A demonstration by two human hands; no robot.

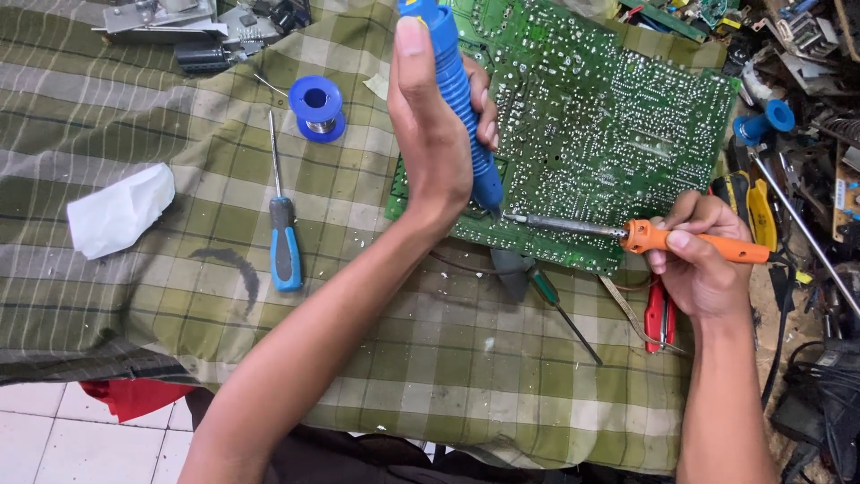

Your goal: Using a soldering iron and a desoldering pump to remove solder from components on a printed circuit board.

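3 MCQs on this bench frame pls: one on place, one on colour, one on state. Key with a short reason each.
1. Where does the blue screwdriver lie?
A. on the circuit board
B. on the checked cloth, left of the board
C. in the right hand

2. What colour is the soldering iron handle?
A. orange
B. green
C. white

3. How is the blue desoldering pump held?
A. lying flat on the cloth
B. hanging from a cable
C. upright in the left hand, tip down at the board

Key:
1 B, it rests on the checked cloth, apart from the green circuit board.
2 A, the right hand holds an orange handle, metal tip at the board's near edge.
3 C, the left hand wraps the pump, thumb at its top, nozzle meeting the iron's tip.
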